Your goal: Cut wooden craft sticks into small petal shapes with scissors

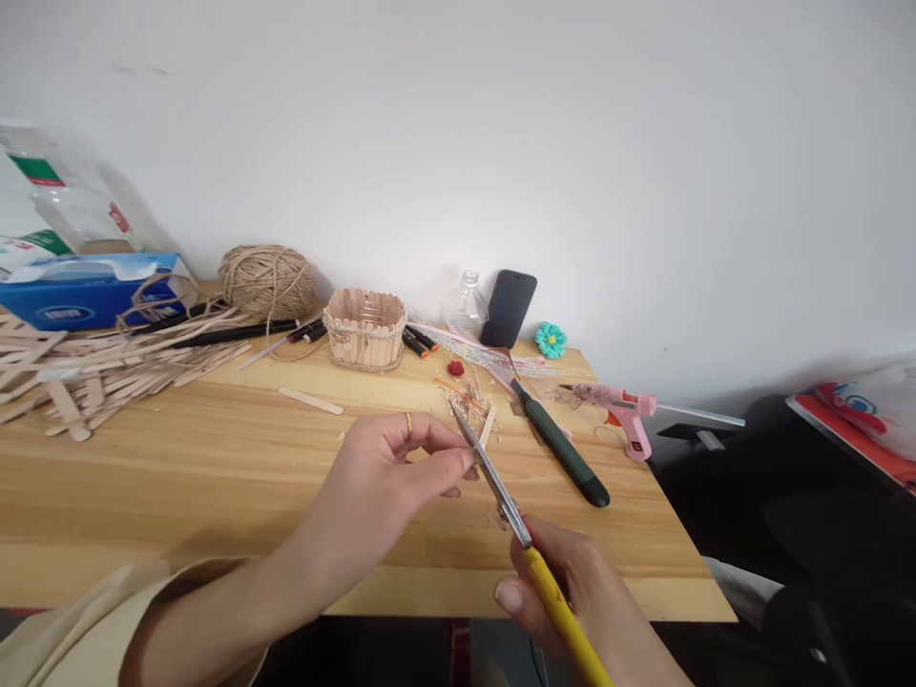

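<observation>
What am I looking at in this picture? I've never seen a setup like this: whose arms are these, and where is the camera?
There is no machine here, just a person's two bare hands. The single picture comes from a camera worn on that person's head, looking forward and down.

The right hand grips a yellow-handled tool with long metal blades, probably scissors. The left hand has its fingertips pinched together beside the blades; whether they hold something small is hard to tell.

On the wooden table lie loose wooden sticks and a ball of twine. A small basket sided with sticks stands near the wall. Farther right are a dark phone, a teal flower and a pink glue gun.
</observation>
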Action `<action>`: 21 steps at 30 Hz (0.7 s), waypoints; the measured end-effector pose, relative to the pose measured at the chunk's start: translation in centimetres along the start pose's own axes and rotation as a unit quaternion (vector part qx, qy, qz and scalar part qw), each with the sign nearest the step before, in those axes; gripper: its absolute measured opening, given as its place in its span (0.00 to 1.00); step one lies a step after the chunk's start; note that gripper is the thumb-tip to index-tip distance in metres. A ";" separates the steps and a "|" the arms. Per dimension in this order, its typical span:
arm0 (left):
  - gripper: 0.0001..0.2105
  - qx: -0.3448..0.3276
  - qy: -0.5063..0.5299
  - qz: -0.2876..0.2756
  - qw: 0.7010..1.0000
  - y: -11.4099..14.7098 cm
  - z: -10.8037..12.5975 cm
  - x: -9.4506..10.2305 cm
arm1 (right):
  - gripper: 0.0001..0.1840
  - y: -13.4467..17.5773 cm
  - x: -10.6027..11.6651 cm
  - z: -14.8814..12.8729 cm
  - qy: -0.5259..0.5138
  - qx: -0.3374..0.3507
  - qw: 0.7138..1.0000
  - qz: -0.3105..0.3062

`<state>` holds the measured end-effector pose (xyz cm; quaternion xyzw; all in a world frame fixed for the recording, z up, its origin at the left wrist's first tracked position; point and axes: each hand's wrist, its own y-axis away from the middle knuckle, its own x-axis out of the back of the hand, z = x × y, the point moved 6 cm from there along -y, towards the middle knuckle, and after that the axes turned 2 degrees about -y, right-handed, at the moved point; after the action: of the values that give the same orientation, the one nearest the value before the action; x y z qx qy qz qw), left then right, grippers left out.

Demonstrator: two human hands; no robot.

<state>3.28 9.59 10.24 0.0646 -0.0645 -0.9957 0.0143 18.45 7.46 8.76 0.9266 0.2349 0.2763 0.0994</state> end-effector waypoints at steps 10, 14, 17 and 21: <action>0.05 0.008 -0.025 -0.020 0.999 -0.7 -0.8 -0.3 | 0.26 -0.5 -0.3 1.5 0.001 -0.016 1.000 -0.010; 0.06 0.009 -0.032 -0.029 0.999 -1.3 -1.2 -0.2 | 0.29 -0.8 -0.6 2.1 0.023 -0.013 1.000 -0.011; 0.06 0.019 -0.014 -0.044 0.999 -1.8 -1.6 0.0 | 0.31 -1.3 -0.4 2.6 0.058 -0.007 0.998 -0.008; 0.04 0.054 -0.026 -0.052 0.997 -2.3 -2.2 1.2 | 0.25 -2.8 1.2 3.9 0.162 -0.060 0.985 0.015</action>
<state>2.31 11.57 7.59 0.0423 -0.1152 -0.9915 -0.0431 20.46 10.23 5.22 0.8655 0.2172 0.4375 0.1113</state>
